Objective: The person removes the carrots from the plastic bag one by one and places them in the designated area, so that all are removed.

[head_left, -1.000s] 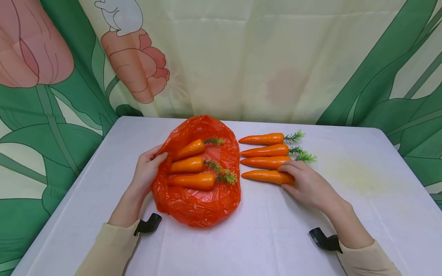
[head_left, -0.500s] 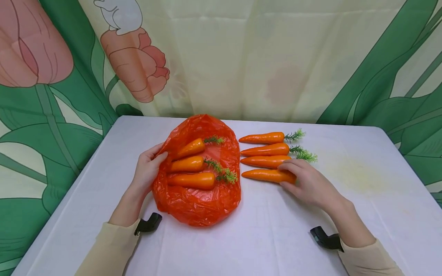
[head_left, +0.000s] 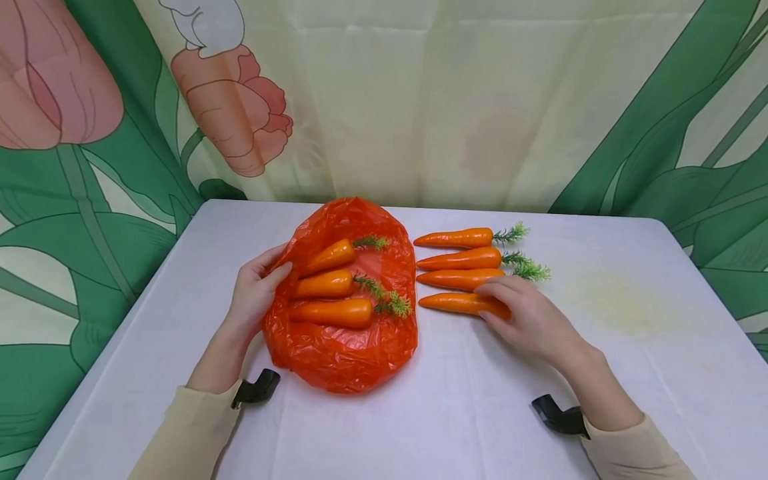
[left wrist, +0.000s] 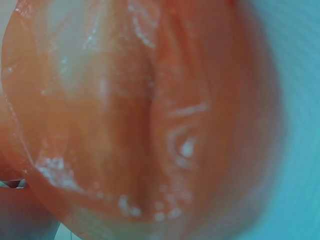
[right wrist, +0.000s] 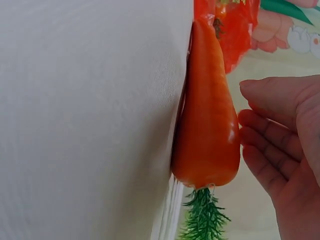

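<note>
A red plastic bag (head_left: 342, 373) lies spread with its mouth facing up, three carrots (head_left: 333, 313) with green tops inside it. My left hand (head_left: 255, 293) pinches the bag's left edge, thumb on the inner side. In the left wrist view the bag's crinkled film (left wrist: 150, 125) fills most of the picture, blurred. To the right, several carrots (head_left: 459, 259) lie in a row, tips toward the bag. Over the thick end of the nearest carrot (head_left: 450, 303) is my right hand (head_left: 528, 320), fingers loosely bent. In the right wrist view its fingertips (right wrist: 246, 134) come right at the carrot's upper side (right wrist: 207, 125).
The white-covered table (head_left: 456, 400) has a faint yellowish stain on its right side. Behind it hangs a curtain (head_left: 390, 100) printed with a rabbit, a carrot and large leaves. Black wrist cameras (head_left: 258, 388) sit at both sleeves.
My right hand has shifted slightly left over the nearest carrot. The left hand, the bag and the carrots look the same.
</note>
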Available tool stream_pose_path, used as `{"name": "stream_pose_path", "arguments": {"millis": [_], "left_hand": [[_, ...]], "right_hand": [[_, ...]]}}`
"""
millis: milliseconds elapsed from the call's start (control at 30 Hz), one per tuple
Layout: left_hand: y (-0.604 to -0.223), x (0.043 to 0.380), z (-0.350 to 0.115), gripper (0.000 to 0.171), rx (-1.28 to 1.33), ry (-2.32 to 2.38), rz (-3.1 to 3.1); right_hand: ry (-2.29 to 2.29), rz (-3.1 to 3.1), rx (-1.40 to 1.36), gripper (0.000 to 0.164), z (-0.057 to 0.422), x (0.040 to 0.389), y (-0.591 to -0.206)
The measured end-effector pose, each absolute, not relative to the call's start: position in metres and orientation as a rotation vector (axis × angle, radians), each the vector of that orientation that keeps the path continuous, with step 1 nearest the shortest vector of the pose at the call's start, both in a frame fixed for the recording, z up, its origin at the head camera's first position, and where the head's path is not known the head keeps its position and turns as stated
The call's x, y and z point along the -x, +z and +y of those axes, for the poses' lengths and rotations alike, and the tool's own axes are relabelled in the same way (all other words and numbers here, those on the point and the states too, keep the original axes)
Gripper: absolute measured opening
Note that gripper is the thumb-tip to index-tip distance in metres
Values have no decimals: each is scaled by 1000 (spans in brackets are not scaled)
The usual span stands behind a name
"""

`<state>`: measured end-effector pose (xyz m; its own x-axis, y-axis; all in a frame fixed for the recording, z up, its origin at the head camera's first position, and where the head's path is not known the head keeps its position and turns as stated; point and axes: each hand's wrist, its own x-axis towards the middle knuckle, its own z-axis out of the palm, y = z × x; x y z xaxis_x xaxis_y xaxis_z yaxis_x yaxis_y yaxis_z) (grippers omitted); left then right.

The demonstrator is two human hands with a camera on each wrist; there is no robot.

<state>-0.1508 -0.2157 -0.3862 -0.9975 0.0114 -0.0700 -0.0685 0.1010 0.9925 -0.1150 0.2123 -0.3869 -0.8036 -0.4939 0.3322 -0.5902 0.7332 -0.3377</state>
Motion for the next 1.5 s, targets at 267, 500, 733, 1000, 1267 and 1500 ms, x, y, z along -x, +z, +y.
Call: {"name": "stream_pose_path", "arguments": {"millis": [267,500,733,1000,1267,1500], "left_hand": [[-387,152,-215,48,75,2054,2293],[-385,150,-215,47,62,2049,2313],[-383,149,-216,46,85,2034,2328],[-382,150,-216,47,108,2026,2335],[-381,151,-216,47,111,2027,2332],[-382,151,-215,47,110,2035,2325]], "right_hand": [[656,-2641,-918,30,207,116,-384],[682,-2658,-921,31,194,121,-375],[721,-2659,-958,33,173,130,-363],[816,-2679,-1022,36,138,136,-357],[849,-2695,-1095,40,103,139,-352],[887,-2718,-1164,45,79,143,-354]]}}
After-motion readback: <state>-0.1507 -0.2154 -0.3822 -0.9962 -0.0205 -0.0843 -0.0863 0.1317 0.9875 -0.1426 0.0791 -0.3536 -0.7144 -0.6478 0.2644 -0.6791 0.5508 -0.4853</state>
